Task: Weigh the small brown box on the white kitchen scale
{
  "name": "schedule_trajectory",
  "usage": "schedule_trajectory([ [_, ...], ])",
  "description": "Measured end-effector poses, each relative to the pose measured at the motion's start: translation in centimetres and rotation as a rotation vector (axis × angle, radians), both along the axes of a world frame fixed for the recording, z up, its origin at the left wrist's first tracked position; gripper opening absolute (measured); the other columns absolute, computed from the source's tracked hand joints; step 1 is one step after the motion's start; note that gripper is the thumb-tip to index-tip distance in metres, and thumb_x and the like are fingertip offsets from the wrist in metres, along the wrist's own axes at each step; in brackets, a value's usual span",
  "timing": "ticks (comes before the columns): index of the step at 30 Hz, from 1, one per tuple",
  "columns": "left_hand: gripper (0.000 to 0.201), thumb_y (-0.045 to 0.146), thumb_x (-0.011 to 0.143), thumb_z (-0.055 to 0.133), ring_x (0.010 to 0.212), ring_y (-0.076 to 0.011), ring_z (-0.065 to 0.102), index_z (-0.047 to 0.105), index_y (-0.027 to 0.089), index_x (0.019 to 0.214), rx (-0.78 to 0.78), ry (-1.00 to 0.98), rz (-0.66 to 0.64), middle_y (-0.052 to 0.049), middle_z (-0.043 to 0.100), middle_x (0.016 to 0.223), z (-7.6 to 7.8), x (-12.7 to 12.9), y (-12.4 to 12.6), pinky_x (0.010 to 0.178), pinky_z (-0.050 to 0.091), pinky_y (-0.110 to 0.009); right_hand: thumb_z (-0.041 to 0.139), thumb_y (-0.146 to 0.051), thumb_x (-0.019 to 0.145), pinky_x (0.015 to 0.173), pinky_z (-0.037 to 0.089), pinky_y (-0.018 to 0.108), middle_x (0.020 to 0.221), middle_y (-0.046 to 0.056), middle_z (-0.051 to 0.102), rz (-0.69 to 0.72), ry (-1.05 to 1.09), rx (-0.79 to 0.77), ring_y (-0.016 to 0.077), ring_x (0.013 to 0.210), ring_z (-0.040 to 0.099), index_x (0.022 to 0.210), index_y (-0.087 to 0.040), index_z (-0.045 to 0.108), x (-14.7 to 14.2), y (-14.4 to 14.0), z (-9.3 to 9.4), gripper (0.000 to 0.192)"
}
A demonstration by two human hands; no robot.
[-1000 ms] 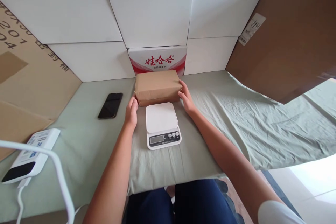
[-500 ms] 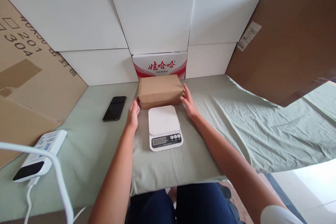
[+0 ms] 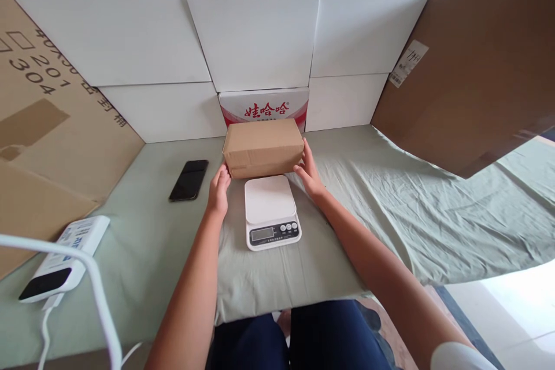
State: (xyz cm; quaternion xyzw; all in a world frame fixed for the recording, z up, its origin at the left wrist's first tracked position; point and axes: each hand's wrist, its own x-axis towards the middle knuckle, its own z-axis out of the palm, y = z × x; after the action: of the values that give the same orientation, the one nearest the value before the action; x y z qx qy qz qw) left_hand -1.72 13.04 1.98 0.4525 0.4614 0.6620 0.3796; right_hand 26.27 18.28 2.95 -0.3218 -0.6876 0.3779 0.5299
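Observation:
Between my two hands is a closed brown cardboard box [image 3: 263, 149], held at its short ends just behind a kitchen scale. My left hand [image 3: 219, 189] grips its lower left corner, with some fingertips hidden behind or under it. My right hand [image 3: 309, 172] presses on the right end, thumb in front and fingers along the side. The white scale [image 3: 271, 201] lies directly in front of the box, nothing on its platform. Its small grey display [image 3: 262, 234] shows no digits I can make out. The box appears slightly raised off the cloth.
A black phone [image 3: 189, 180] lies left of my left hand. Further left are a white power bank-like device [image 3: 65, 257] and a white cable [image 3: 93, 277]. White boxes [image 3: 255, 40] and a red-and-white carton [image 3: 264, 105] line the back. Large cardboard boxes flank the green cloth [image 3: 433, 202].
The brown box has come up a little and nearer to me, its left end shifting slightly left. My right hand has tightened around its right end. The scale has stayed put.

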Motion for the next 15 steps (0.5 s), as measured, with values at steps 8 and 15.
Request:
schedule_trajectory([
  [8, 0.09, 0.076, 0.086, 0.063, 0.155, -0.038, 0.041, 0.058, 0.017, 0.154, 0.128, 0.06, 0.016, -0.021, 0.056, 0.159, 0.7, 0.8, -8.9, 0.128, 0.032, -0.052, 0.056, -0.076, 0.093, 0.127, 0.04, 0.056, 0.179, 0.007, 0.019, 0.005, 0.016, 0.036, 0.0335, 0.161, 0.036, 0.17, -0.04, 0.002, 1.5, -6.5, 0.5, 0.101],
  [15, 0.087, 0.075, 0.085, 0.065, 0.149, -0.0432, 0.05, 0.063, 0.014, 0.148, 0.075, 0.023, 0.008, -0.024, 0.061, 0.152, -2.0, 1.7, -13.9, 0.125, 0.036, -0.06, 0.059, -0.068, 0.096, 0.124, 0.042, 0.057, 0.175, 0.005, 0.021, 0.036, 0.051, 0.043, 0.0333, 0.157, 0.039, 0.167, -0.046, 0.013, 3.6, -10.6, -2.4, 0.087],
])
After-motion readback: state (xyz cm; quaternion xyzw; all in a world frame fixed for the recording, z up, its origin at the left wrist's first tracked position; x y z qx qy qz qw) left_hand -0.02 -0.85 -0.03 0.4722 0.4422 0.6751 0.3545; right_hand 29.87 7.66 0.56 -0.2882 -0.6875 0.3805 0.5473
